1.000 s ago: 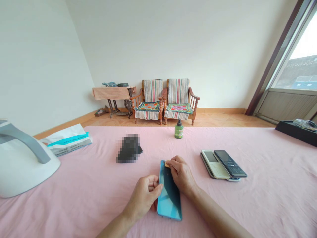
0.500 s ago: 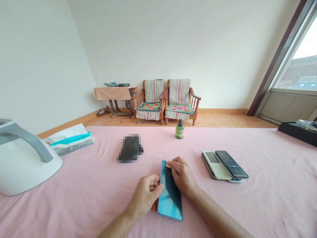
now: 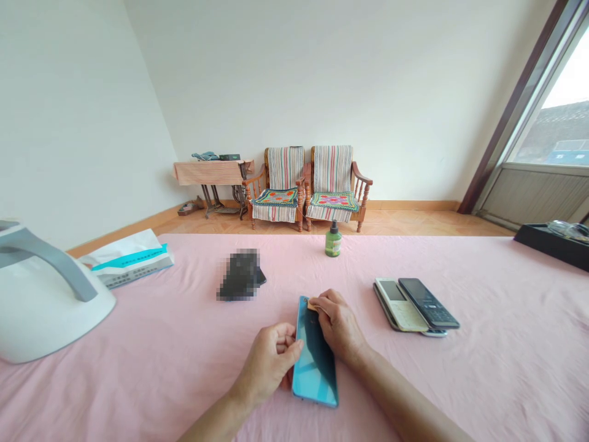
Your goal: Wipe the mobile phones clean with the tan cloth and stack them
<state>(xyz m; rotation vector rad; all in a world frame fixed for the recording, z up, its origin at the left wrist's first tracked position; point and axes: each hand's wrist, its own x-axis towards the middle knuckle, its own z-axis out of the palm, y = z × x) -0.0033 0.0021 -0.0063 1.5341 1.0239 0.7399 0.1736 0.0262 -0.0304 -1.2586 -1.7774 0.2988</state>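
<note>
A shiny blue smartphone, its glossy back facing up, is in front of me over the pink cloth. My left hand grips its left edge, the thumb on top and the fingers curled at the side and partly under it. My right hand is closed on a small tan piece, perhaps a cloth or sponge, and presses it on the phone's upper end by the camera. Most of the tan piece is hidden under the fingers.
Several old mobile phones lie stacked at right. A green spray bottle stands near the far edge. Left are a pixelated dark item, a tissue pack and a white kettle. A black box sits far right.
The whole view has shifted very slightly. Both hands keep the same hold, and the tan piece stays at the phone's upper end.
</note>
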